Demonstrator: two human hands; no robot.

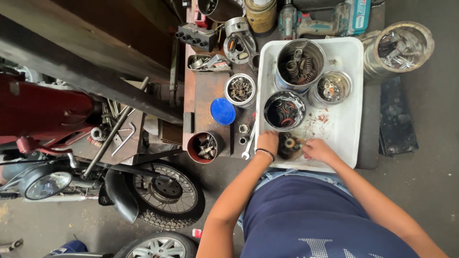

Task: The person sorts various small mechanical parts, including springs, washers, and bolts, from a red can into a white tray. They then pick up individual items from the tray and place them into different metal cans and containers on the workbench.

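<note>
Both hands down in a white plastic tray [345, 125], shallow, rounded corners, smooth w/ rusty crumbs on its floor. Left hand [268, 142], black band on the wrist, cups the left side of a small dark tin [289, 146], round, greasy-looking, w/ small metal bits inside incl. one ring-shaped pc; fingers curled onto its wall, touching. Right hand [316, 149] sits at the tin's right rim, fingertips pinched narrow at the contents; cannot tell if a part is actually betw. them. Just above the grip: black-lined round can [284, 110] w/ red and orange rubber rings. Further up, tall shiny steel can [300, 65] full of coil springs, and right of it a glass jar [331, 88] of washers, all inside the tray. Left of the grip, off the tray: chrome wrench [248, 145] lying flat just beside the left wrist, two hex nuts above it, a red can [204, 147] of bolts, flat blue plastic lid [223, 111], small tin of rusty nuts [240, 90]. All on a rusty brown metal bench [204, 86]. Far up-right, well apart, large metal bucket [400, 47] w/ sockets. Far left, motorcycle front wheel [166, 191], knobby tyre, spoked.
</note>
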